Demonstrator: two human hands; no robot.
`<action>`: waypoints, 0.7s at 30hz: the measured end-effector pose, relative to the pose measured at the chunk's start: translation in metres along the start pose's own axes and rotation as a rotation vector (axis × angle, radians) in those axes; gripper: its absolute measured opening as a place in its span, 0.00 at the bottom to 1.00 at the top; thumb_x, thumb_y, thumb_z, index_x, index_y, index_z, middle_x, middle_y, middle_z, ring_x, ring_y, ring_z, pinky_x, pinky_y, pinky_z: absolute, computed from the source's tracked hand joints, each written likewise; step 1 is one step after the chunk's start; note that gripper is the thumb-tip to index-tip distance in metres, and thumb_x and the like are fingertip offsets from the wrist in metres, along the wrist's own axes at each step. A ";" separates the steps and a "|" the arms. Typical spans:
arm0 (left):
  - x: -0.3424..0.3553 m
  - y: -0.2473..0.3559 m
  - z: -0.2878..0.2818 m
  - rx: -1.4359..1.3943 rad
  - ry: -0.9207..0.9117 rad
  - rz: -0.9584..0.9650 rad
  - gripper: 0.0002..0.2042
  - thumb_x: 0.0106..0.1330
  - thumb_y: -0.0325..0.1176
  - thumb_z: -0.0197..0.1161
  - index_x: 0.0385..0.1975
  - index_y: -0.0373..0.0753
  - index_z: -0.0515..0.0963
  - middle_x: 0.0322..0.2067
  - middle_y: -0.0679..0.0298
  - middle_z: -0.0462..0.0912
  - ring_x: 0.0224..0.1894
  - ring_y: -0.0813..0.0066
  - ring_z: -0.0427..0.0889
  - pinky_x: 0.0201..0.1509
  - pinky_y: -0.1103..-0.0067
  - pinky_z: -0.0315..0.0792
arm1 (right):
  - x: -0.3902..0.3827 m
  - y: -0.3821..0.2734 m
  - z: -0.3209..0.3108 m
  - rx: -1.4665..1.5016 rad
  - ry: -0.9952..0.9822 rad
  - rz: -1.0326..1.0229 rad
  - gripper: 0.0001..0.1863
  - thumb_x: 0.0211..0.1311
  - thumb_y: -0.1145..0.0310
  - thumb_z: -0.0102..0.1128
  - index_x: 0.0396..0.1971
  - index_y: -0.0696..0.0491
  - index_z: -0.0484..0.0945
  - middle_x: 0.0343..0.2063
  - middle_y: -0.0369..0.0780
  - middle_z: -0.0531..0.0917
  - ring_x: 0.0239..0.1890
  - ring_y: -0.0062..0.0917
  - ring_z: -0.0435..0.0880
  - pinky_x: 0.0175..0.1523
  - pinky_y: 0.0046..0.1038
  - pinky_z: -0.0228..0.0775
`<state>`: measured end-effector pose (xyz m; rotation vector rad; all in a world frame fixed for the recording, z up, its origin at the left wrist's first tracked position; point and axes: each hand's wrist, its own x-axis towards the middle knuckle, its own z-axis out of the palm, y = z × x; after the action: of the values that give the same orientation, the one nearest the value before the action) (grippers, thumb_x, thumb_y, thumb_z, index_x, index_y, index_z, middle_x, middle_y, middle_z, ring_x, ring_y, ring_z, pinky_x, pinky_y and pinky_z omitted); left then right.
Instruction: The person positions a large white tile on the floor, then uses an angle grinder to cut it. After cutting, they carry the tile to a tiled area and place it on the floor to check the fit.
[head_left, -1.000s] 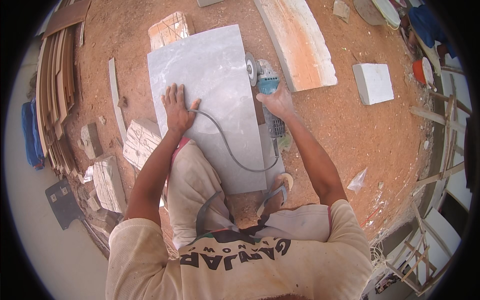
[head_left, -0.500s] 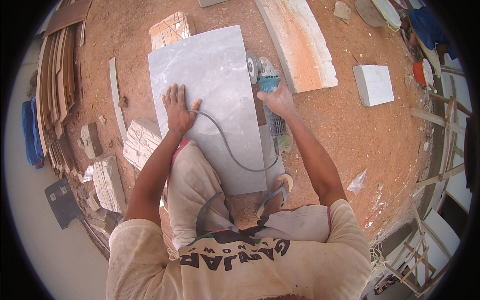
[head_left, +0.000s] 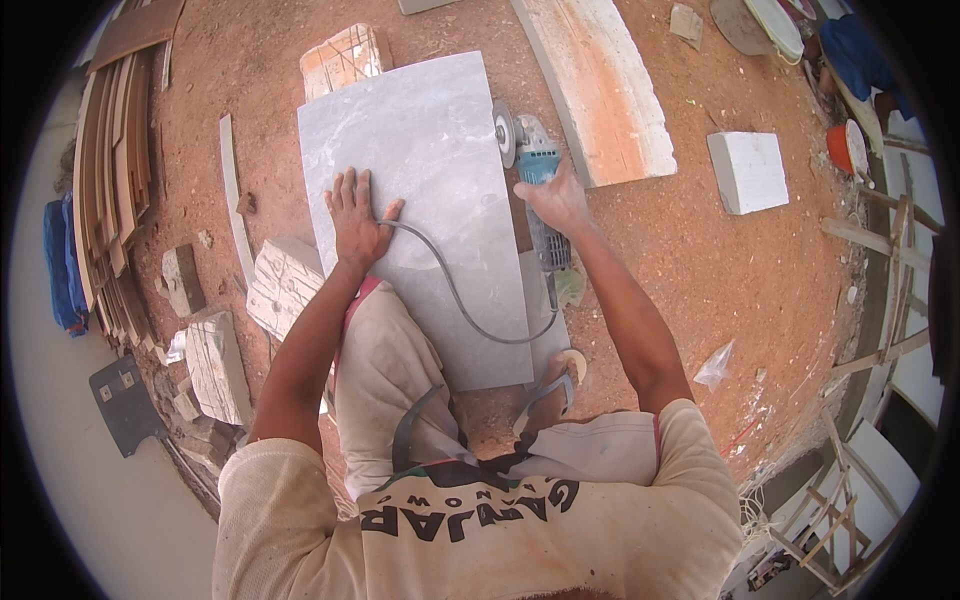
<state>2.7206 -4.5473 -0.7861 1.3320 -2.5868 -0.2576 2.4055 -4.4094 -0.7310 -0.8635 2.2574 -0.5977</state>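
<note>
A large grey tile (head_left: 430,150) lies in front of me, its near part beside my bent leg. My left hand (head_left: 358,220) rests flat on its left half, fingers spread. In my right hand (head_left: 560,205) is a teal and grey angle grinder (head_left: 540,165), gripped round its body. The grinder's disc (head_left: 504,133) stands on edge at the tile's right edge, near the far corner; whether it touches cannot be made out. From the tool's rear a grey cord (head_left: 460,300) loops over the tile to my left hand.
A long pale block (head_left: 600,90) lies just right of the grinder, with a white block (head_left: 747,172) farther right. Chunks of block (head_left: 285,285) sit left of the tile. Stacked brown boards (head_left: 110,170) line the left wall. Another person in blue (head_left: 860,60) is at the far right.
Almost nothing differs. Both hands, the grinder and the tile keep their places, apart from a very slight shift of the whole picture.
</note>
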 end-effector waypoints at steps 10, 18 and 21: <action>0.000 0.001 0.000 0.001 0.005 0.002 0.39 0.69 0.57 0.61 0.71 0.34 0.63 0.72 0.41 0.58 0.77 0.42 0.50 0.79 0.47 0.39 | -0.001 -0.003 0.001 0.012 0.042 0.012 0.52 0.45 0.52 0.70 0.64 0.74 0.61 0.53 0.67 0.78 0.59 0.58 0.79 0.64 0.45 0.73; 0.000 0.001 -0.001 0.004 0.014 0.007 0.39 0.69 0.57 0.62 0.71 0.35 0.63 0.72 0.41 0.58 0.77 0.42 0.50 0.79 0.47 0.39 | 0.006 -0.005 -0.002 0.010 -0.010 0.003 0.51 0.45 0.53 0.70 0.61 0.75 0.62 0.52 0.68 0.78 0.57 0.58 0.80 0.61 0.45 0.75; 0.001 0.002 -0.002 -0.008 0.016 0.013 0.39 0.69 0.57 0.62 0.71 0.34 0.63 0.72 0.41 0.58 0.77 0.41 0.50 0.79 0.46 0.39 | 0.007 -0.007 -0.003 -0.008 -0.024 0.014 0.49 0.45 0.53 0.70 0.60 0.75 0.64 0.52 0.68 0.79 0.57 0.57 0.81 0.61 0.45 0.75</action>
<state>2.7193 -4.5467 -0.7838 1.3091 -2.5778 -0.2540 2.4020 -4.4183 -0.7277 -0.8538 2.2441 -0.5702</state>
